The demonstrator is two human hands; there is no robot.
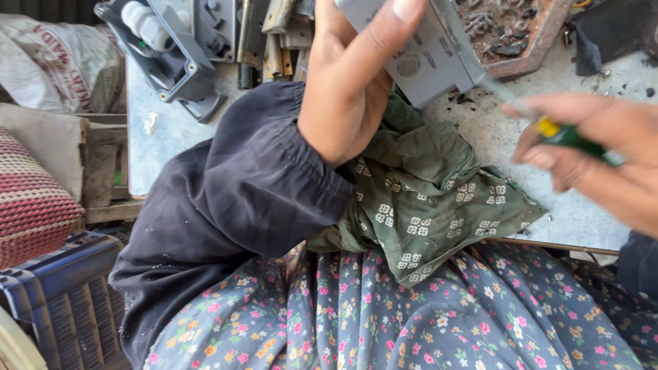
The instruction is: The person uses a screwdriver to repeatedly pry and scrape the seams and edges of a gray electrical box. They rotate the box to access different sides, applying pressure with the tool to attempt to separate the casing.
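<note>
Head view, left hand: the left hand (pixel 349 82) is wrapped around a grey plastic box (pixel 421 55), thumb lying across its face, fingers curled behind it, and holds it tilted above the table edge.
Left sleeve: a dark, loose sleeve (pixel 240 199) runs from the wrist down to the lap.
Right hand: the right hand (pixel 603 154), blurred, is closed around a screwdriver (pixel 555 130) with a green and yellow handle, fingers folded over the handle.
Screwdriver tip: the thin shaft points up and left to the lower right corner of the grey box; whether it touches cannot be told through the blur.
Cloth: a green cloth with small white flowers (pixel 425 199) lies under both hands, draped from the table onto the lap.
Lap: a flowered skirt (pixel 411 315) fills the lower part of the view.
Table: a pale, stained worktop (pixel 582 212) carries the cloth.
Farther back: a rusty tray of dark metal scraps (pixel 514 34) sits just behind the box; an open grey housing with a white part (pixel 171 48) lies well to the left, beside a bunch of metal strips (pixel 274 34).
Left edge: a woven red cushion (pixel 31 199) and a dark blue crate (pixel 62 294).
</note>
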